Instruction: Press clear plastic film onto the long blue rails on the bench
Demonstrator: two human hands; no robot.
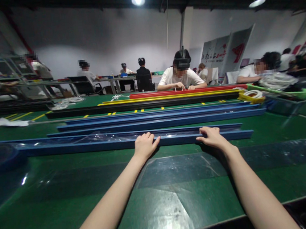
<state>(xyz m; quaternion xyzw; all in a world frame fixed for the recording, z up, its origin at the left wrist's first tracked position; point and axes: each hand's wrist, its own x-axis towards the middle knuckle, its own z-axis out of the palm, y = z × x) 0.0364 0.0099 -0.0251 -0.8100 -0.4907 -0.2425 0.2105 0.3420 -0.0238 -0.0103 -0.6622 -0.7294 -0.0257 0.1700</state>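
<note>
A long blue channel profile (85,147) lies across the green table in front of me, with a clear plastic strip (100,137) running along its trough. My left hand (145,144) grips the channel near its middle, fingers over the front wall and thumb out to the right. Further right, my right hand (212,137) is curled over the same channel, near its right end. The fingertips of both hands are partly hidden. Nearer to me, a wide clear plastic sheet (175,168) lies flat under my forearms.
Behind lie more blue channels (170,121), a black one (154,103), a yellow one (167,97) and a red one (216,88). Curled clear plastic (3,170) sits at left. A green tray (304,93) and a yellow basket (252,98) hold white coils. A co-worker (181,75) sits opposite.
</note>
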